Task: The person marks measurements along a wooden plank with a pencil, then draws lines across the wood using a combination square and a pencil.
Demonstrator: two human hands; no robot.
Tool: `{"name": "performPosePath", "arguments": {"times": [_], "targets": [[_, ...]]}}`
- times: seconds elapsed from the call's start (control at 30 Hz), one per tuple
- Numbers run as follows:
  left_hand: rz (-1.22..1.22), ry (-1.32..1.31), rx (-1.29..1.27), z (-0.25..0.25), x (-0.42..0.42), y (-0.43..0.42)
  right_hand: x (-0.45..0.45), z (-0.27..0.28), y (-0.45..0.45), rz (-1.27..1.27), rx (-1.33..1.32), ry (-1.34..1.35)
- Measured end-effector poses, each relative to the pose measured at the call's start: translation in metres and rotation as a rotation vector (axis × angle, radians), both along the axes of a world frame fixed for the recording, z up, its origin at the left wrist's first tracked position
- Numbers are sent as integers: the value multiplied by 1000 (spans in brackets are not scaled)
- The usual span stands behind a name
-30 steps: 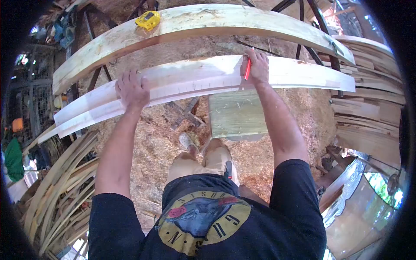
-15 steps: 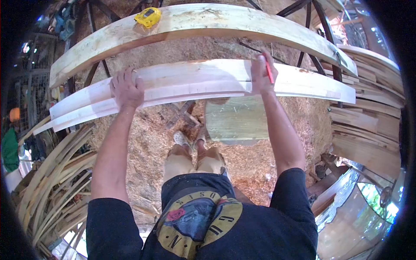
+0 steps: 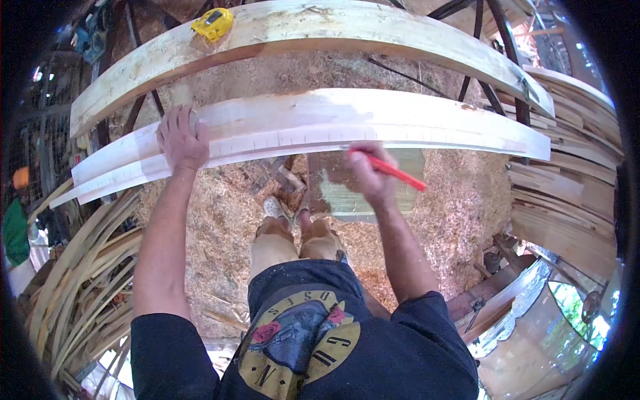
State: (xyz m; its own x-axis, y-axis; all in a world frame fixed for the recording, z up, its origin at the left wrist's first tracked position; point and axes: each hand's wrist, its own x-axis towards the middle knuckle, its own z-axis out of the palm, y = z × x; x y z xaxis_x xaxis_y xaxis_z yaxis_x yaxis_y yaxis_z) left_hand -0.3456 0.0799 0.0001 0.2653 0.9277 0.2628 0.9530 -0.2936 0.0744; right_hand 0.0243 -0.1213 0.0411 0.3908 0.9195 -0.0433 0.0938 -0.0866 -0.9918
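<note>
A pale wooden board (image 3: 300, 113) stretches across the view, curved by the lens. Along its near side runs a lighter wooden strip (image 3: 280, 138) with a row of short pencil ticks. My left hand (image 3: 181, 141) is closed over the left part of the board and strip, its fingertips at the far edge. My right hand (image 3: 371, 172) grips a red pencil (image 3: 405, 177) just off the strip's near edge, right of the middle. The pencil's back end points right; its tip is hard to make out.
Beyond lies a thicker wooden beam (image 3: 300, 30) with a yellow tape measure (image 3: 213, 25) on it. Dark metal legs (image 3: 503, 40) stand behind. Stacked planks (image 3: 567, 193) are at the right, bent thin strips (image 3: 80, 280) at the left. Shavings (image 3: 460, 220) cover the ground around a flat panel (image 3: 360, 193).
My right hand has come off the board, moving left and toward me with the red pencil, which now slants to the right. The ticks show more plainly. My left hand stays on the board.
</note>
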Motion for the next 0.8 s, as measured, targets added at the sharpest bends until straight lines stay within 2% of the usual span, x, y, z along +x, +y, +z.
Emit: {"name": "performPosePath", "arguments": {"times": [0.03, 0.07, 0.17, 0.5, 0.8], "targets": [[-4, -5, 0, -1, 0, 0, -14, 2, 5, 31, 51, -116], [-7, -5, 6, -1, 0, 0, -26, -8, 6, 47, 14, -33], [-9, -3, 8, -3, -3, 0, -46, -9, 24, 57, 51, -257], [0, -1, 18, 0, 0, 0, -52, -26, 37, 76, 184, -431], [-14, -1, 31, 1, 0, 0, -52, -28, 39, 88, 210, -445]]}}
